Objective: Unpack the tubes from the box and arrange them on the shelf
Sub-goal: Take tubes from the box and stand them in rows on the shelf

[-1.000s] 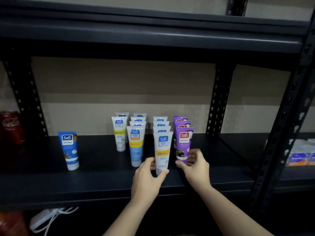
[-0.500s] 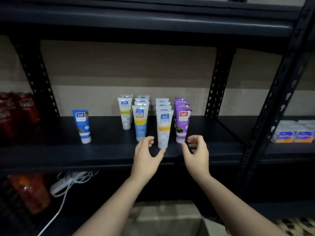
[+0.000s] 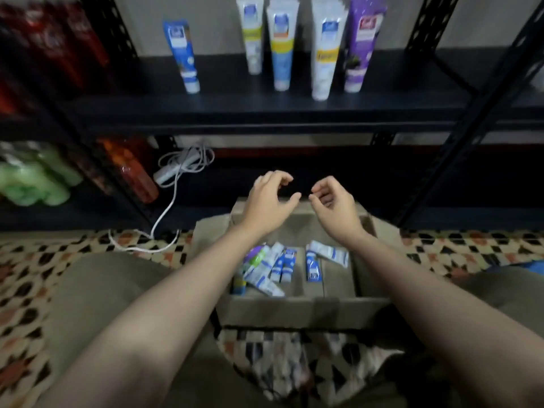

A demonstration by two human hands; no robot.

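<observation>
— Where are your hands right now?

— Both hover over the far edge of the cardboard box (image 3: 297,309), above the floor. My left hand (image 3: 269,201) has loosely curled fingers and holds nothing; my right hand (image 3: 334,203) is the same, relaxed and empty. The two sit close together, thumbs nearly facing.

— And the tubes?

— A loose heap of tubes (image 3: 272,269) lies flat in the left half of the box, with a couple more toward the middle (image 3: 323,259). Up on the black shelf (image 3: 265,108), others stand upright on their caps: a blue tube (image 3: 182,54) off on its own to the left, then rows fronted by a white-and-yellow tube (image 3: 253,36), a blue-and-yellow one (image 3: 282,45), a taller white tube (image 3: 323,51) and a purple tube (image 3: 359,45) at the right.

— Anything else around?

— A white power strip (image 3: 173,172) with its cable on the lower level, and red bottles (image 3: 53,42) at upper left, blurred.
</observation>
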